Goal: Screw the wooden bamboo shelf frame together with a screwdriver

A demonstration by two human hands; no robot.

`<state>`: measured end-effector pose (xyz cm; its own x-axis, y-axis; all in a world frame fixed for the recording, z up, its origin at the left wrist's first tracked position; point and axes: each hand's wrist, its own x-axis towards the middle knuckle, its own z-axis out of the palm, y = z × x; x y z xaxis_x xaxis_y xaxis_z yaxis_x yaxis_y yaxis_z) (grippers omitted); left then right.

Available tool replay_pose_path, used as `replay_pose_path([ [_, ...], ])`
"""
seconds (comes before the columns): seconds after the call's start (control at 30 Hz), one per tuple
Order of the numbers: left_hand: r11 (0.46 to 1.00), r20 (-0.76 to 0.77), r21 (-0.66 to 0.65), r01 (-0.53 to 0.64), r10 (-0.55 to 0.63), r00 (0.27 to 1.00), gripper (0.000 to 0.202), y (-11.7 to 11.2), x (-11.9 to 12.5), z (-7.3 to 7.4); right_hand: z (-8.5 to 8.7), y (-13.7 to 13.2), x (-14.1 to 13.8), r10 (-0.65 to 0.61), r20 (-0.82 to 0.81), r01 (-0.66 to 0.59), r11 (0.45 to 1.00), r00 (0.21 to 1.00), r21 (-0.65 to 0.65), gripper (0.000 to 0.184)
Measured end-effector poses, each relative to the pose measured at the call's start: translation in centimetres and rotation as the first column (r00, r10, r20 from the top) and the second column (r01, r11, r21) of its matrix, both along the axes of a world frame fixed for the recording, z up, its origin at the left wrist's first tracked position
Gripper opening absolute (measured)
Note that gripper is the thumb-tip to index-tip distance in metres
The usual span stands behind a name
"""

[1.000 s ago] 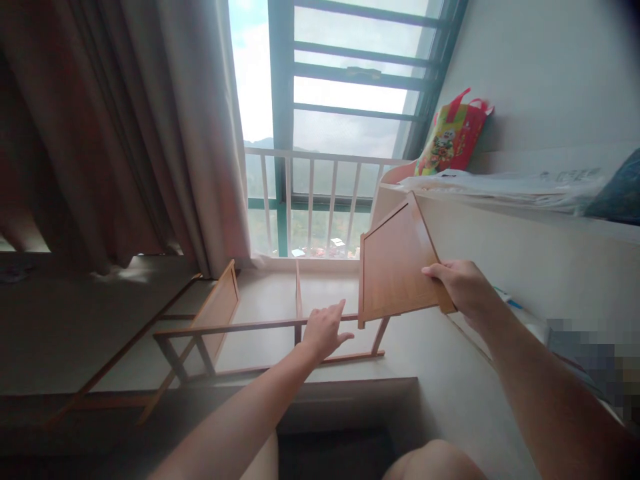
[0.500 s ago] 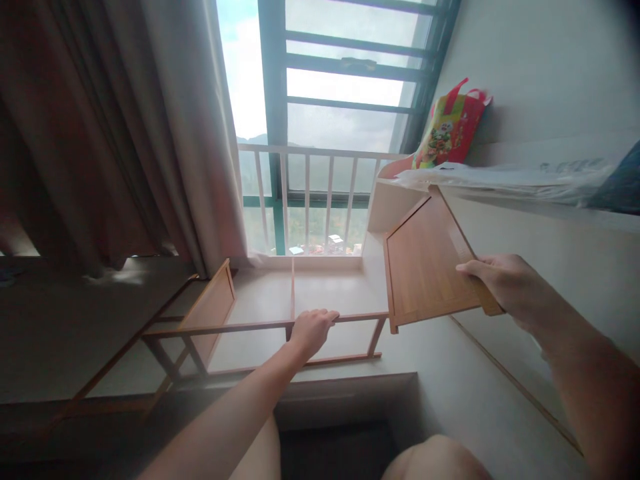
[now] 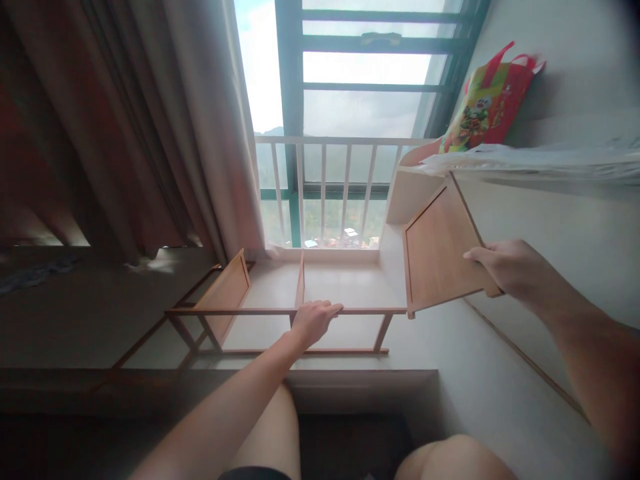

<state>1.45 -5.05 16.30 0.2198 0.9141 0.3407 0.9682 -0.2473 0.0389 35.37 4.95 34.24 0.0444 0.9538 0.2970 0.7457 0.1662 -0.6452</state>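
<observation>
A brown wooden frame [image 3: 270, 311] with crossbars and panels lies on its side on the pale ledge. My left hand [image 3: 316, 323] is closed around its upper long rail, near the middle. In my right hand [image 3: 505, 263] is a flat wooden panel [image 3: 440, 243] with a raised edge, gripped by its right side, thumb on the face. The panel is tilted, and its lower left corner is close to the right end of the rail; whether they touch I cannot tell. Another panel [image 3: 225, 297] stands across the frame's left part.
Behind the ledge are a white railing [image 3: 345, 141] and a window [image 3: 375, 107]. A curtain [image 3: 150, 120] hangs at the left. On the right, a red and green bag [image 3: 493, 100] and clear plastic wrap [image 3: 525, 160] lie on a shelf above the panel.
The view has shifted, so the whole scene sits farther right and slightly higher. Both hands keep their holds, and the panel stays near the rail's right end.
</observation>
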Motion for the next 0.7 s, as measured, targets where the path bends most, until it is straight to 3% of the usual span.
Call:
replay_pose_path([
  [0.17, 0.999, 0.000, -0.028, -0.030, 0.030, 1.000, 0.027, -0.2, -1.3, 0.4, -0.3, 0.7, -1.5, 0.013, 0.277, -0.015, 1.000, 0.961, 0.005, 0.032],
  [0.3, 0.999, -0.003, -0.028, -0.028, 0.028, 1.000, 0.027, -0.4, -2.0, 0.7, 0.0, 0.8, -3.1, 0.008, 0.400, -0.015, 1.000, 0.916, 0.015, 0.034],
  [0.5, 1.000, 0.008, -0.020, -0.019, 0.019, 1.000, 0.028, -0.6, -2.7, 0.5, -0.4, 1.4, -5.3, 0.054, 0.409, -0.050, 0.999, 0.911, -0.021, 0.036],
  [0.7, 1.000, 0.037, -0.020, -0.009, 0.010, 0.999, 0.031, -0.3, -2.8, 0.3, -1.7, 4.1, -7.3, 0.054, 0.407, -0.054, 0.998, 0.912, -0.011, 0.035],
])
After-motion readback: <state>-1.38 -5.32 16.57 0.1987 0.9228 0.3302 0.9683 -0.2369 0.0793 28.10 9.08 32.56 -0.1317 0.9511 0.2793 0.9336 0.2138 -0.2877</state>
